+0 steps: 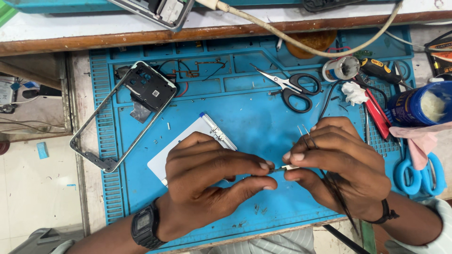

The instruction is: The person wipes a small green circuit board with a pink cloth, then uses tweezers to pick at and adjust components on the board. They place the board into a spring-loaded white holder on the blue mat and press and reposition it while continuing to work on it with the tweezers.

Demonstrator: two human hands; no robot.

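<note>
Head view, left hand: the left hand point(207, 181) came in from the lower left with a black digital wristwatch point(145, 226) on the wrist, knuckles up, thumb and forefinger pressed together in a pinch on one end of a small silvery metal part point(285, 168).
Head view, right hand: the right hand point(339, 167) mirrored it from the lower right, a thin black wristband point(387, 214) at the wrist, thumb and forefinger pinching the other end of that part; a pair of slim black tweezers point(325, 174) lay tucked through the same hand, tips poking up past the fingers.
Where the part was: held between the two hands, just above the blue silicone repair mat point(245, 108), near its front edge.
Under the left hand: a flat white rectangular panel point(197, 134) lay on the mat, partly covered by the knuckles.
Left of the mat: a stripped grey phone frame with a black camera section point(136, 101) rested tilted across the mat's edge.
Top of the mat: black-handled scissors point(294, 87) lay shut, well apart from the hands.
Containers: an open blue cylindrical tub point(416, 106) lay on its side at the right with pale whitish stuff inside; a small round white-rimmed pot point(341, 68) sat by the cream cable point(301, 44), its contents too dim to tell.
Far right: blue-handled scissors point(421, 171) sat beside the right forearm.
</note>
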